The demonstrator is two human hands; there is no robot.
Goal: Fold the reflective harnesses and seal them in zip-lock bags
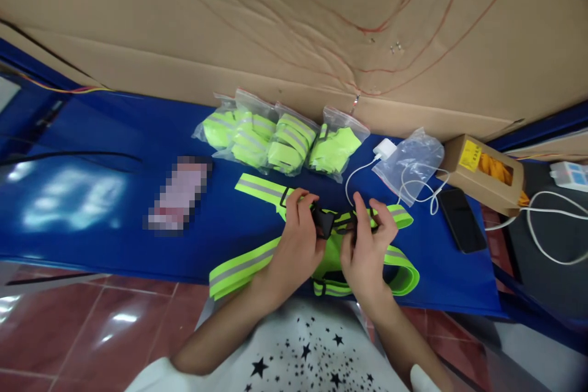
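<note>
A neon yellow-green reflective strap harness (248,263) with grey stripes lies spread over the near part of the blue table. My left hand (298,245) grips a black plastic buckle (325,221) on one strap, fingers curled round its left side. Just to the right, my right hand (367,245) pinches the strap end by the buckle, with a black slider between thumb and fingers. Part of what the right fingers hold is hidden. Wide loops of the harness curve out beyond both wrists.
Several clear zip bags (291,141) of folded neon straps line the cardboard wall. An empty plastic bag (411,162), a white charger (384,149) with cable, a black phone (462,220) and a cardboard box (487,174) stand at right. A pixelated object (179,193) lies left.
</note>
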